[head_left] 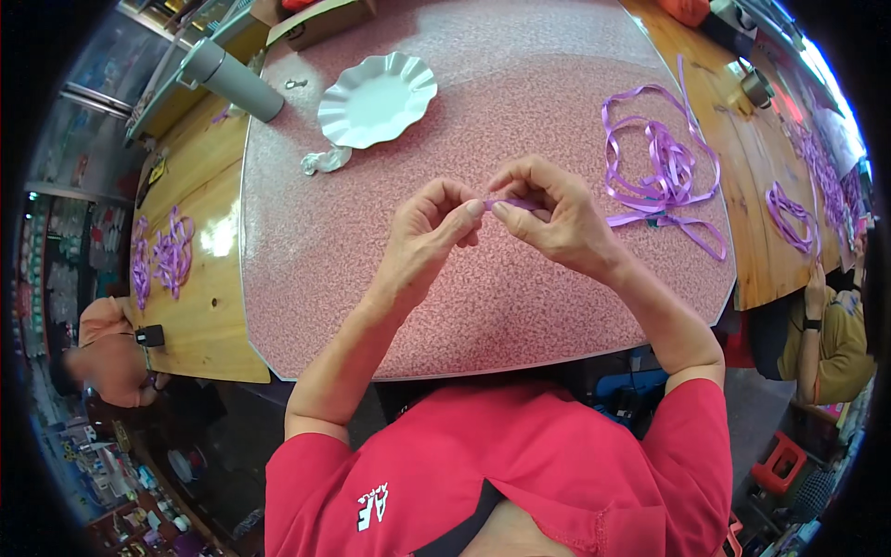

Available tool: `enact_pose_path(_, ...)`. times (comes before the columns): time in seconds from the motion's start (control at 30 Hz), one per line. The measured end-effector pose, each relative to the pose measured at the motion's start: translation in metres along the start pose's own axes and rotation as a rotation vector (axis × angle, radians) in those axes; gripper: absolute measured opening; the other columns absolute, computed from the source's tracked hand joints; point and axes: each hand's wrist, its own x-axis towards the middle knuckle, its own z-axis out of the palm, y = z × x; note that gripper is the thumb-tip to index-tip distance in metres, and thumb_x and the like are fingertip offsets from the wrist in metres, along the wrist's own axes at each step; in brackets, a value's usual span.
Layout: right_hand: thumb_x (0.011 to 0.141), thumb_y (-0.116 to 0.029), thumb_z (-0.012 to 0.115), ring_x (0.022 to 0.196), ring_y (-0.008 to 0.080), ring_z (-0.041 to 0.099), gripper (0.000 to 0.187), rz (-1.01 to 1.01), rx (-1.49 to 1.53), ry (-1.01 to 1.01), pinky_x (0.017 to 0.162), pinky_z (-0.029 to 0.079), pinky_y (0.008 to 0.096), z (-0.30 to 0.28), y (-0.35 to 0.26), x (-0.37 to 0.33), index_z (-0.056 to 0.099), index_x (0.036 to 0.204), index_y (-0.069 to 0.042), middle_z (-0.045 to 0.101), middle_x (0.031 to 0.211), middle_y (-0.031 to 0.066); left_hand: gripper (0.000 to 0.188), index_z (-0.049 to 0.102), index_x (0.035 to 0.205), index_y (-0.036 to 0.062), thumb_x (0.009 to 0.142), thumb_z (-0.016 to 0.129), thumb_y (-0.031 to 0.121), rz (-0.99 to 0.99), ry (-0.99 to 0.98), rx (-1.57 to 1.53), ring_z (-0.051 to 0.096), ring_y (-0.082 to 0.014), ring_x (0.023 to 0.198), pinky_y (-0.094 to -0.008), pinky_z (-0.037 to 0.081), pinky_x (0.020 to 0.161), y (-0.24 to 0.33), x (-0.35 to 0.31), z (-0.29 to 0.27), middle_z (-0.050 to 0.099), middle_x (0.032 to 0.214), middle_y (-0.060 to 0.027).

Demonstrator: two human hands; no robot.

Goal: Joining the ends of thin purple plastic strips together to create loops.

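Above the middle of the pink speckled table (pixel 371 269), both my hands meet at a short piece of purple ribbon (pixel 516 202). My left hand (pixel 436 215) pinches one end between thumb and forefinger. Close beside it, my right hand (pixel 549 212) grips the ribbon with thumb and bent fingers, which hide much of it. To the right lies a loose heap of purple ribbon (pixel 668 165) with loops and trailing ends. Whether it joins the piece in my fingers, I cannot tell.
A white scalloped plate (pixel 379 100) sits at the far left, with crumpled whitish wrapping (pixel 325 161) beside it. Behind stands a grey tumbler (pixel 232 82). More ribbon bundles lie on the wooden tables at left (pixel 174 251) and right (pixel 789 215). People sit at both sides.
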Motion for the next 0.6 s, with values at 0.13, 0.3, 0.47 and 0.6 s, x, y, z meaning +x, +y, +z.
enact_pose_path(0.13,0.084,0.0,0.07,0.068,0.0044,0.051,0.015,-0.189,-0.274,0.021,0.058,0.042,0.0206,-0.001,-0.012,0.003,0.069,0.099,-0.004,0.058,0.079,-0.0006,0.016,0.06,0.095,0.0041,0.094,0.066,0.02,-0.063,-0.037,-0.124,0.057,-0.0077,0.07,-0.0228,0.046,0.064,-0.005,0.004,-0.005,0.061,0.079,-0.0005)
enact_pose_path(0.3,0.082,-0.001,0.073,0.068,0.0122,0.059,0.014,-0.34,-0.414,0.093,0.057,0.046,0.025,0.007,-0.004,0.002,0.07,0.095,-0.004,0.061,0.08,0.0054,0.014,0.059,0.096,0.0052,0.095,0.063,0.018,-0.128,-0.083,-0.147,0.057,-0.0088,0.07,-0.0237,0.047,0.066,-0.009,0.007,-0.013,0.06,0.078,-0.0007)
enact_pose_path(0.47,0.082,-0.002,0.073,0.071,0.0184,0.063,0.012,-0.424,-0.505,0.083,0.057,0.049,0.0283,0.007,0.013,0.002,0.069,0.094,-0.003,0.063,0.081,0.0082,0.015,0.06,0.094,0.0062,0.095,0.064,0.021,-0.185,-0.108,-0.122,0.057,-0.0084,0.07,-0.0225,0.047,0.066,-0.01,0.012,-0.019,0.06,0.078,-0.0001)
enact_pose_path(0.6,0.085,-0.004,0.071,0.065,0.0114,0.056,0.007,-0.349,-0.458,0.159,0.055,0.044,0.025,-0.001,0.021,0.004,0.067,0.091,-0.001,0.06,0.079,0.0048,0.019,0.064,0.098,0.004,0.096,0.063,0.023,0.217,-0.012,0.932,0.059,-0.0189,0.092,-0.0345,0.048,0.085,0.001,0.044,-0.045,0.064,0.095,-0.0088)
